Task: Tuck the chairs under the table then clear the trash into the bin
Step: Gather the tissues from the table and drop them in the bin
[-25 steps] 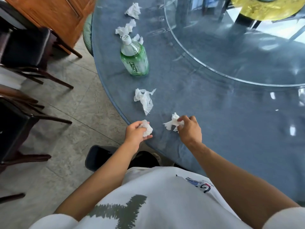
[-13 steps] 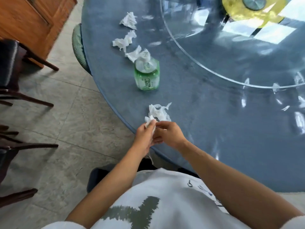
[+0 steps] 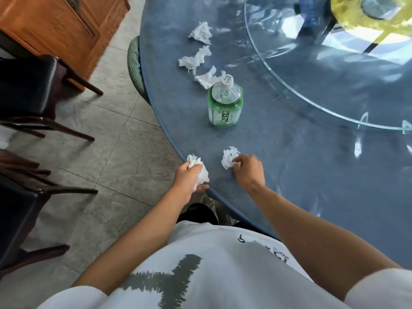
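The left hand (image 3: 187, 179) is closed around a wad of tissue (image 3: 199, 171) at the table's (image 3: 312, 163) near edge. Just beside it, the right hand (image 3: 248, 171) pinches another crumpled tissue (image 3: 228, 158) lying on the table. Further in stands a green bottle (image 3: 225, 105) (cap on), with three more tissues (image 3: 196, 59) beyond. Dark chairs (image 3: 26, 85) sit untucked, well apart.

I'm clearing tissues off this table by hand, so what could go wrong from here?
The left hand already holds a loose tissue wad right at the table edge; a slack grip could drop it. Reaching for the three far tissues, an arm could knock over the upright green bottle. No bin is in view.
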The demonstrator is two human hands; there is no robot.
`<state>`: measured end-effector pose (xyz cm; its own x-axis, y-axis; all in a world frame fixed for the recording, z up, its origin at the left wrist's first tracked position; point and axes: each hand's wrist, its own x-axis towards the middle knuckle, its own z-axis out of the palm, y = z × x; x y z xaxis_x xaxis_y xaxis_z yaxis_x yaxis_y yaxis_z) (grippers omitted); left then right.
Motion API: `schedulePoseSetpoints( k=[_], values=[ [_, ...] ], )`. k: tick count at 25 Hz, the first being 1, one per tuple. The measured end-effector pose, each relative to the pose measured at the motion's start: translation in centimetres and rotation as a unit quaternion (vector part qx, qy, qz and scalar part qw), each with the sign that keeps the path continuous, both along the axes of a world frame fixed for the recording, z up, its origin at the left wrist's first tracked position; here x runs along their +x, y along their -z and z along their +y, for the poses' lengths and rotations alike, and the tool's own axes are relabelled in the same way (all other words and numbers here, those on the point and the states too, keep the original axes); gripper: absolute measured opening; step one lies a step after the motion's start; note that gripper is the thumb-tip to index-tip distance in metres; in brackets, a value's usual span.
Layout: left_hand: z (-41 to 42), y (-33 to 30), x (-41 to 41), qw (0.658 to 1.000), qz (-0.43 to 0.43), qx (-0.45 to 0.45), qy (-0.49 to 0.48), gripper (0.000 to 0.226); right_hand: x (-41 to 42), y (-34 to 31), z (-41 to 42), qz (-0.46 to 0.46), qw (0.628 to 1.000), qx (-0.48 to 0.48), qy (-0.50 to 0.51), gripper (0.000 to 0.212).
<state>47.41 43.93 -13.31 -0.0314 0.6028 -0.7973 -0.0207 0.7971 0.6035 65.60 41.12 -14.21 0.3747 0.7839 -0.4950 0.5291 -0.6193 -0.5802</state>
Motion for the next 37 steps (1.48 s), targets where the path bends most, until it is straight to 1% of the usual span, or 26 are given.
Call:
schedulePoseSetpoints(
  k=[3, 4, 5, 7, 8, 10, 11, 14, 15, 17, 18, 21, 23, 25, 26, 29, 33, 35, 37],
  values=[
    [1.5, -1.1, -0.8, 1.000, 0.001, -0.002, -0.020, 0.012, -2.5, -1.1, 1.0, 0.111, 0.992, 0.034, 0.056, 0.012],
    [2.2, -1.3, -1.3, 1.000, -0.006, -0.003, -0.023, 0.014, -3.8, -1.6, 1.7, 0.158, 0.984, 0.045, 0.067, 0.006],
    [3.0, -1.5, -1.8, 1.000, -0.012, -0.006, -0.025, 0.016, -5.0, -1.8, 2.5, 0.203, 0.975, 0.054, 0.076, 0.005],
    [5.0, -2.0, -2.7, 0.999, -0.025, -0.015, -0.033, 0.019, -7.6, -1.8, 4.4, 0.273, 0.957, 0.063, 0.080, 0.011],
    [6.3, -2.0, -3.3, 0.999, -0.040, -0.019, -0.031, 0.022, -9.0, -1.9, 5.6, 0.295, 0.950, 0.062, 0.080, 0.011],
    [9.3, -1.8, -5.0, 0.997, -0.079, -0.023, -0.011, 0.025, -11.8, -2.1, 8.7, 0.341, 0.935, 0.042, 0.088, 0.008],
    [10.9, -1.6, -6.1, 0.996, -0.091, -0.018, 0.001, 0.023, -13.1, -2.3, 10.5, 0.363, 0.926, 0.024, 0.098, 0.010],
    [16.8, -0.3, -9.2, 0.995, -0.090, 0.011, 0.028, 0.021, -16.9, -3.1, 16.1, 0.419, 0.892, 0.008, 0.169, 0.024],
    [17.8, -0.4, -9.8, 0.995, -0.092, 0.016, 0.023, 0.020, -17.4, -3.6, 17.3, 0.421, 0.889, 0.003, 0.183, 0.025],
    [23.0, -0.2, -12.1, 0.994, -0.097, 0.017, 0.054, 0.014, -19.6, -3.7, 22.1, 0.384, 0.889, 0.018, 0.248, 0.025],
    [23.3, -0.2, -12.1, 0.994, -0.088, 0.030, 0.063, 0.012, -19.2, -3.9, 22.5, 0.351, 0.901, 0.029, 0.254, 0.024],
    [27.4, 0.2, -12.7, 0.993, -0.019, 0.052, 0.104, 0.012, -18.1, -2.9, 26.1, 0.216, 0.934, 0.049, 0.279, 0.016],
    [29.8, 0.7, -12.4, 0.992, -0.012, 0.040, 0.123, 0.012, -16.7, -2.6, 27.6, 0.122, 0.951, 0.053, 0.279, 0.014],
    [32.6, 0.8, -11.4, 0.988, -0.010, 0.037, 0.147, 0.010, -14.9, -2.0, 29.3, 0.048, 0.955, 0.064, 0.287, 0.020],
    [33.8, 0.9, -10.7, 0.986, -0.005, 0.037, 0.163, 0.009, -14.1, -1.7, 30.2, 0.023, 0.954, 0.070, 0.292, 0.024],
    [36.8, 0.7, -8.7, 0.979, 0.021, 0.035, 0.198, 0.006, -12.3, -1.3, 32.5, -0.009, 0.948, 0.070, 0.309, 0.027],
    [40.2, 0.3, -7.7, 0.971, 0.038, 0.030, 0.236, 0.007, -10.7, -0.4, 34.2, -0.088, 0.934, 0.072, 0.340, 0.033],
    [41.8, 0.5, -7.6, 0.965, 0.044, 0.029, 0.256, 0.009, -9.8, 0.3, 34.8, -0.095, 0.920, 0.033, 0.378, 0.038],
    [43.4, 0.8, -7.4, 0.961, 0.038, 0.023, 0.273, 0.011, -9.3, 1.1, 35.0, -0.095, 0.903, -0.006, 0.420, 0.034]
  ],
)
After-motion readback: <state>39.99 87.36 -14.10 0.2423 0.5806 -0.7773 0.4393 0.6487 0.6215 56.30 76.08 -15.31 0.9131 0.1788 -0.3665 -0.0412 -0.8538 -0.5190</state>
